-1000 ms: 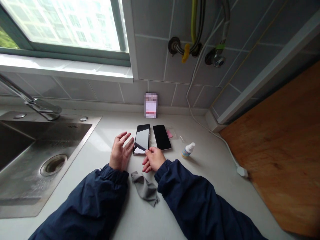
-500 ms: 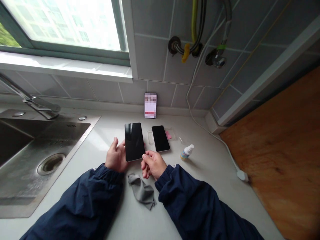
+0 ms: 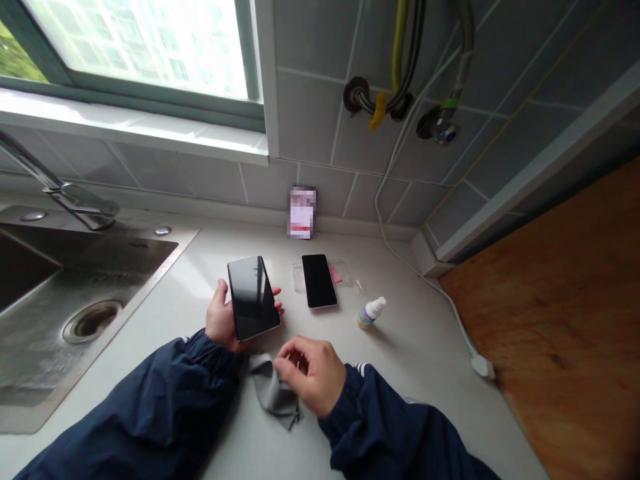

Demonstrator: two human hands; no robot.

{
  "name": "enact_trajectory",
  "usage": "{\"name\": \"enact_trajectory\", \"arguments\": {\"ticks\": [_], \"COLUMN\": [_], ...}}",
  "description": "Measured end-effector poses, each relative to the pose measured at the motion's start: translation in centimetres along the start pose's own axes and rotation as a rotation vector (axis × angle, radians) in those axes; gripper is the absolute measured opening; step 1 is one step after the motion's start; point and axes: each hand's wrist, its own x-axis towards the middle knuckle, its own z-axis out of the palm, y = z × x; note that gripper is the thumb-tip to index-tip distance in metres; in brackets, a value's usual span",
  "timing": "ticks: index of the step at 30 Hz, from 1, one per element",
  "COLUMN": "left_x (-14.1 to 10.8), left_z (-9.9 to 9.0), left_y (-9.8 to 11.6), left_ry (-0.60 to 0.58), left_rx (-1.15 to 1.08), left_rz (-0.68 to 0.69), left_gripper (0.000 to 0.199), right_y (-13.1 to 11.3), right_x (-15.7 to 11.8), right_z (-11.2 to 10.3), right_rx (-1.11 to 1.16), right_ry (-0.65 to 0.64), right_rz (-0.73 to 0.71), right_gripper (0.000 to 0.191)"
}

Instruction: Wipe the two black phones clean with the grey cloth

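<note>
My left hand holds a dark-screened phone, screen up and tilted, above the counter. Its thumb shows at the left edge and fingertips stick out past the right edge. Over a crumpled grey cloth on the counter, my right hand is curled, thumb and fingers pinching at its upper part; the fingertips are partly hidden. A second black-screened phone lies behind, partly over a clear case. To its right stands a small white-capped spray bottle.
A pink slip and a small clear piece lie beside the second phone. Another phone with a blurred screen leans on the wall. On the left is a steel sink with a faucet; on the right, a white cable and wooden panel.
My right hand has left the phone's lower edge and moved down to the grey cloth. My left hand has carried the phone slightly left and down, turning it a little.
</note>
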Motion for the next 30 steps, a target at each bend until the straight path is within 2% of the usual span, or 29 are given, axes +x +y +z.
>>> {"name": "enact_trajectory", "arguments": {"ticks": [2, 4, 7, 10, 12, 14, 19, 21, 25, 27, 30], "left_x": [0.0, -0.1, -0.5, -0.6, -0.5, -0.3, 0.1, 0.1, -0.5, -1.1, -1.8], "left_z": [0.1, 0.4, 0.8, 0.8, 0.6, 0.3, -0.3, -0.5, -0.4, 0.0, 0.7], "left_y": [0.0, 0.0, 0.0, 0.1, 0.0, 0.0, -0.2, -0.3, -0.8, -1.3, -2.0], "left_ry": [-0.010, 0.003, 0.029, 0.018, 0.003, -0.014, -0.072, -0.138, -0.260, -0.257, -0.241], "left_rx": [-0.004, -0.004, -0.001, -0.004, -0.008, -0.017, -0.001, 0.044, 0.063, 0.022, -0.005], "left_rz": [0.009, 0.008, -0.006, -0.035, -0.042, -0.049, -0.087, -0.122, -0.206, -0.212, -0.215], "left_gripper": [0.095, 0.095, 0.094, 0.093, 0.090, 0.088, 0.090, 0.095, 0.097, 0.090, 0.081], "right_y": [0.3, 0.8, 1.7, 2.3, 2.3, 1.9, -0.5, -1.3, -2.0, -2.0, -1.7], "right_x": [-0.9, -1.4, -1.6, -1.4, -1.5, -1.6, -1.6, -1.5, -1.3, -1.3, -1.1], "right_z": [0.2, 0.5, 0.8, 1.0, 1.0, 1.0, 0.1, -0.7, -2.1, -2.5, -2.8], "right_rx": [-0.347, -0.524, -0.628, -0.645, -0.584, -0.442, 0.009, 0.149, 0.375, 0.437, 0.396], "right_ry": [0.042, 0.027, 0.014, 0.029, 0.044, 0.080, 0.244, 0.295, 0.341, 0.361, 0.470], "right_rz": [-0.213, -0.301, -0.344, -0.339, -0.355, -0.376, -0.343, -0.378, -0.300, -0.288, -0.273], "right_gripper": [0.024, 0.036, 0.043, 0.022, 0.009, 0.005, 0.022, 0.026, 0.028, 0.026, 0.026]}}
